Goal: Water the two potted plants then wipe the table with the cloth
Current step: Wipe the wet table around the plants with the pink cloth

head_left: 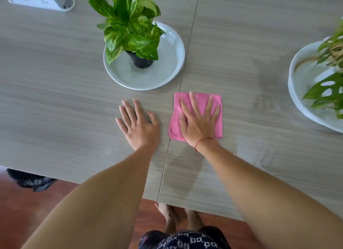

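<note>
A folded pink cloth (217, 100) lies on the grey wood-grain table (55, 104), just right of the table's seam. My right hand (199, 121) presses flat on the cloth with fingers spread. My left hand (138, 123) rests flat on the bare table left of the seam, fingers apart, holding nothing. A leafy green plant in a small black pot (142, 61) stands on a pale round plate (167, 66) behind my hands. A second plant (328, 89) with holed leaves sits in a white dish (297, 92) at the right edge, partly cut off.
Damp streaks (263, 100) show on the table right of the cloth. A white power strip (33, 0) lies at the far left corner. The table's near edge runs below my forearms, with red-brown floor, my feet and a dark cloth heap (31, 180) beneath.
</note>
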Motion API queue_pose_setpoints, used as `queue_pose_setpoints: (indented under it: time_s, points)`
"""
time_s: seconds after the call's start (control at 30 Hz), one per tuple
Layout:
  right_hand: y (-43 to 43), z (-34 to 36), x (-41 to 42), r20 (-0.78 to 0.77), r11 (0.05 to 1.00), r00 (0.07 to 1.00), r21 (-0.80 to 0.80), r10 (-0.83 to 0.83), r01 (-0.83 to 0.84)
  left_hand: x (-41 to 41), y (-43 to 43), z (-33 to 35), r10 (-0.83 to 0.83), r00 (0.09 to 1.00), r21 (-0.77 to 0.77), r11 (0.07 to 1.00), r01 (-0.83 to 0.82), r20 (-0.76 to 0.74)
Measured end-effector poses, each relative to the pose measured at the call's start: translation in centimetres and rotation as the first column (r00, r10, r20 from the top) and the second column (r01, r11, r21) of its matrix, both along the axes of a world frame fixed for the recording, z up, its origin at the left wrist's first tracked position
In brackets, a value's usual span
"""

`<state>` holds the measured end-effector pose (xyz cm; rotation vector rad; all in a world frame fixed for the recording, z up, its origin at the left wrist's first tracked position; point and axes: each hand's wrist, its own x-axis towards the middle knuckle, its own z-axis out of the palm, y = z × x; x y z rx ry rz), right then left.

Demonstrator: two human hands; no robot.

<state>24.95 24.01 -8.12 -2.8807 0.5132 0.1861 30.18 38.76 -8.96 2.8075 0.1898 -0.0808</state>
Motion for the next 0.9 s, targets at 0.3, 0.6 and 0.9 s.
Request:
queue_pose_setpoints:
  time_s: [0.3,0.6,0.9]
  points:
    - [0.5,0.1,5.9,0.069,0.998,0.996,0.026,0.054,-0.055,0.0,0.1,-0.1,-0.025,0.999,-0.023,0.999,0.026,0.029]
    - [-1.2,0.1,-5.7,0.032,0.972,0.972,-0.008,0.233,-0.233,0.8,4.9,0.5,-0.249,0.967,0.026,0.968,0.248,0.057]
    - [-0.5,-0.1,1.8,-0.016,0.983,0.983,-0.006,-0.183,0.183,1.2,5.2,-0.1,-0.260,0.964,-0.001,0.966,0.260,0.059]
